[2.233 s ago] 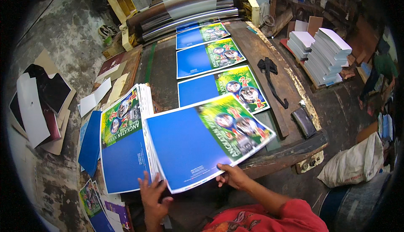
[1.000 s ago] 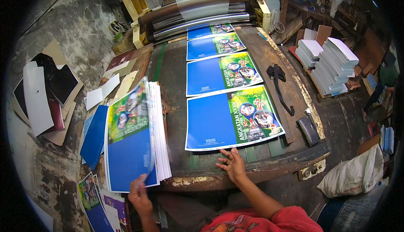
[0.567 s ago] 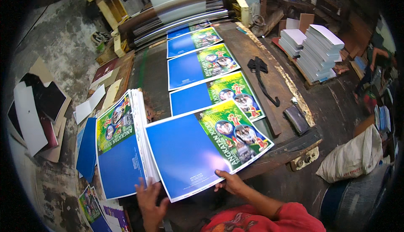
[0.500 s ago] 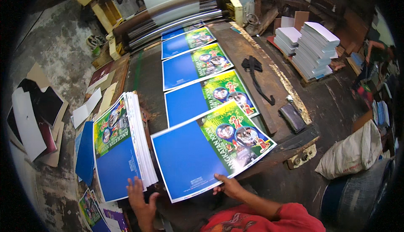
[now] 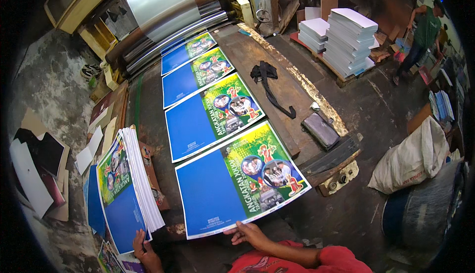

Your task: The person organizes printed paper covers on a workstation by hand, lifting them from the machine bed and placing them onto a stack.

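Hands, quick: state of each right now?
Left hand: at the near corner of the paper stack; grip can't be told.
Right hand: at the near edge of the closest printed sheet; grip can't be told.

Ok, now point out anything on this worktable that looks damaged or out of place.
The worktable's right edge looks damaged: its pale coating is patchy and chipped. A black strapped cloth and a dark pouch lie loose to the right of the printed sheets, perhaps out of place there.

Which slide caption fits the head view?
Right hand at the near edge of a blue-and-green printed sheet, left hand at a paper stack, rollers beyond.
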The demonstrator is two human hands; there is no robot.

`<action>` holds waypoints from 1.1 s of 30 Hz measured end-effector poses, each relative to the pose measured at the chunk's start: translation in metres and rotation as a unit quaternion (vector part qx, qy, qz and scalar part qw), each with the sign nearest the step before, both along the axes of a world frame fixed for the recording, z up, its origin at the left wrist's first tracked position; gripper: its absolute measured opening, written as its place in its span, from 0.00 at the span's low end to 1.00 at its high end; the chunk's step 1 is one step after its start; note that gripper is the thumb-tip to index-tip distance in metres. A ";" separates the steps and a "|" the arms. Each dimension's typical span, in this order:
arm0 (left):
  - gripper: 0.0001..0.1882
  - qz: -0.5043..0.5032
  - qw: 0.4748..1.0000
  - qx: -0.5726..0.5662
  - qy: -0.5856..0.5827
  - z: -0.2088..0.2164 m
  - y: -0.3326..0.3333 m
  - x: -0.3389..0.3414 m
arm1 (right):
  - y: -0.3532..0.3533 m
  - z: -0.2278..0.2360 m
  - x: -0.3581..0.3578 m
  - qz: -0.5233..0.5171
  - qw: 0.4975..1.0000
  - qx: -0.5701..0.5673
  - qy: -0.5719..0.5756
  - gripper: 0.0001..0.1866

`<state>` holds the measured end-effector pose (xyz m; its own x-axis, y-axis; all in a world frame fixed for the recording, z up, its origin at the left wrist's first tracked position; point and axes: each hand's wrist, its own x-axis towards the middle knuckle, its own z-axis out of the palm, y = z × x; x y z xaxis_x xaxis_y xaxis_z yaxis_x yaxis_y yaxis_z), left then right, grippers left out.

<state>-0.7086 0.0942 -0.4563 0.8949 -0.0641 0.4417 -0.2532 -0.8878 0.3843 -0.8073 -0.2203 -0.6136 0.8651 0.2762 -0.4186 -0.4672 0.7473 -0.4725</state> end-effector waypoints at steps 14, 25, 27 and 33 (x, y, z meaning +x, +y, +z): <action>0.20 0.114 0.993 0.039 -0.002 -0.009 0.004 0.000 | -0.127 -0.171 -0.108 0.196 0.791 -0.514 0.268 0.22; 0.23 0.039 0.964 0.201 0.173 0.045 -0.023 -0.002 | -0.143 -0.166 -0.105 0.072 0.792 -0.372 0.479 0.24; 0.23 0.062 0.959 0.203 0.189 0.052 -0.027 0.002 | -0.143 -0.153 -0.087 0.080 0.795 -0.369 0.476 0.24; 0.23 0.101 0.942 0.225 0.230 0.066 -0.046 0.013 | -0.141 -0.122 -0.064 0.100 0.802 -0.364 0.463 0.25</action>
<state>-0.6959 0.0480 -0.3902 0.9989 0.0397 -0.0263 0.0393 -0.9991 -0.0140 -0.8712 -0.3609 -0.7352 0.0598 -0.2384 -0.9693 -0.9455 0.2979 -0.1316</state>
